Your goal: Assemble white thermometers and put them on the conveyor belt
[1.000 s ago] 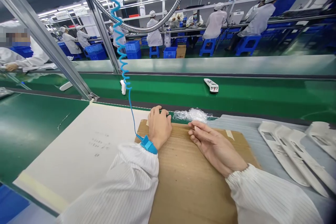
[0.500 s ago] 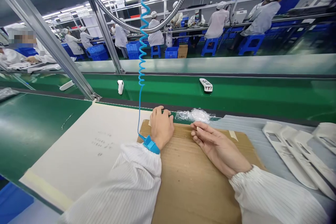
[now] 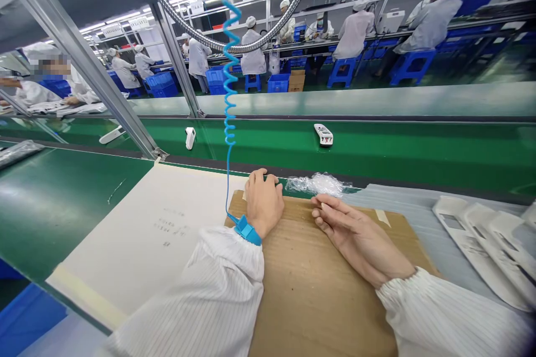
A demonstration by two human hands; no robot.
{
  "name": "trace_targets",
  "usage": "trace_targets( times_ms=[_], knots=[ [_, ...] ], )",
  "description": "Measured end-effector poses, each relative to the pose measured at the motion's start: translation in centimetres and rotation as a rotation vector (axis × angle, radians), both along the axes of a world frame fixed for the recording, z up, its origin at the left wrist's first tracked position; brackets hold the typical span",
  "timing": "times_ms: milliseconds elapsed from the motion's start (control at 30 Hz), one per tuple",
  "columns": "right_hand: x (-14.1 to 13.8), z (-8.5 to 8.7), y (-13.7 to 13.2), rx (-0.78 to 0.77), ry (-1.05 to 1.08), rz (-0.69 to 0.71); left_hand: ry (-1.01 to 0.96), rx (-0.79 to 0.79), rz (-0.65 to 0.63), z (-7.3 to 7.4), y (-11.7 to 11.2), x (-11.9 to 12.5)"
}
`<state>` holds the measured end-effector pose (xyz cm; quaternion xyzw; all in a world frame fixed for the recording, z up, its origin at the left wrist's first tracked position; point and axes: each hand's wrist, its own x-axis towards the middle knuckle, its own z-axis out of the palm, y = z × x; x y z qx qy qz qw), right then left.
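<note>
Left hand (image 3: 264, 203) loosely open, apparently resting on cardboard (image 3: 316, 301).

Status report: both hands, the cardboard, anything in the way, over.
Left hand palm down at far-left corner of the cardboard. Right hand half-curled over it, nothing seen held. Cardboard flat; crumpled clear plastic just beyond its far edge.

Upper right, white-coated workers (image 3: 435, 22) sit on blue stools (image 3: 414, 60); upper centre, a metal hose (image 3: 205, 40) loops; far left lies a seemingly bagged bundle (image 3: 20, 152).
</note>
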<state>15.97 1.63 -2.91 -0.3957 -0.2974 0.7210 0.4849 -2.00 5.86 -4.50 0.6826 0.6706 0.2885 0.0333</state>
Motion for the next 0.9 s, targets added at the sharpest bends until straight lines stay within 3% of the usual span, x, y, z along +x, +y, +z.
trace_targets(
  times_ms=[600,733,900],
  knots=[
    [-0.1,-0.3,0.1,0.031,0.081,-0.015,-0.055,0.030,0.032,-0.2,0.5,-0.6],
    [-0.2,-0.4,0.0,0.051,0.109,-0.017,-0.062,0.042,0.090,0.6,2.6,-1.8],
    [-0.4,-0.5,-0.1,0.060,0.146,-0.018,-0.014,-0.065,0.087,2.7,8.4,-3.3]
  ],
)
